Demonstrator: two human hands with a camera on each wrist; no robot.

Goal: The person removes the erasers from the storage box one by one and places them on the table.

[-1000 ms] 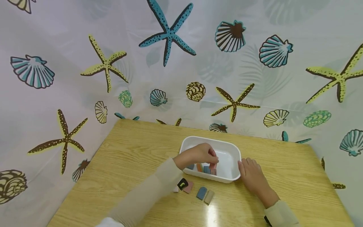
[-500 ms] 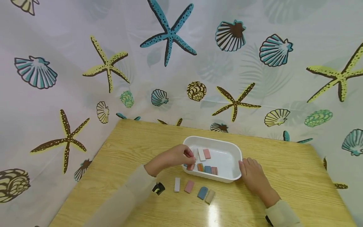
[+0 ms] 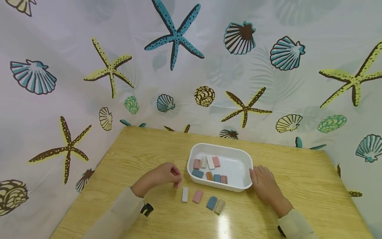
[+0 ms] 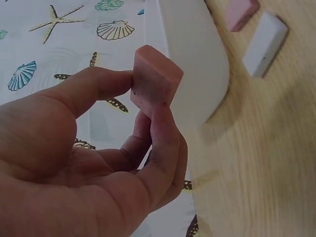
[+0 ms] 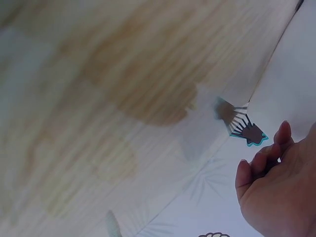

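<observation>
My left hand (image 3: 162,175) hovers over the wooden table just left of the white tray (image 3: 244,161), pinching a small pink block (image 4: 154,81) between thumb and fingertips; the head view shows the pink block (image 3: 177,185) peeking out under the fingers. My right hand (image 3: 264,181) rests with relaxed fingers against the tray's right end and holds nothing. Several small blocks in pink, white, blue and orange lie inside the tray. In front of the tray a white block (image 3: 185,194), a pink block (image 3: 198,196), a blue block (image 3: 212,202) and a tan block (image 3: 220,206) lie in a row.
The wooden table (image 3: 143,149) is walled at the back and both sides by a white curtain (image 3: 191,66) printed with starfish and shells. A black wrist strap (image 3: 147,209) shows on my left sleeve. A glare spot sits on the table's front edge.
My left hand has drawn back out of the tray to the left and toward me, carrying a pink block. Blocks inside the tray are now uncovered. My right hand has stayed put.
</observation>
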